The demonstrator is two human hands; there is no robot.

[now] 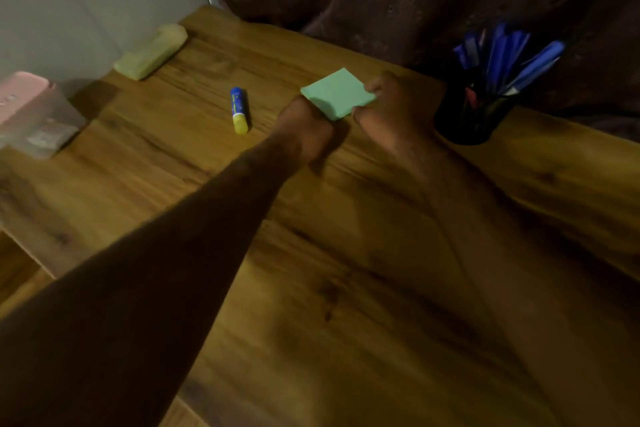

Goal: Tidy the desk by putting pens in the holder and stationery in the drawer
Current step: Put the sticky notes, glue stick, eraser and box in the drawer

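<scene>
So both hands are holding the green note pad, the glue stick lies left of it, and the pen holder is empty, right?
Not empty: the head view shows blue pens in the pen holder. Otherwise yes: left hand and right hand hold the green note pad, the glue stick lying left of it.

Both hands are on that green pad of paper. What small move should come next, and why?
Probably lift the green pad clear of the desk, ready to go to the drawer, which is out of view. The left hand and right hand hold its edges, and pens stand in the holder.
</scene>
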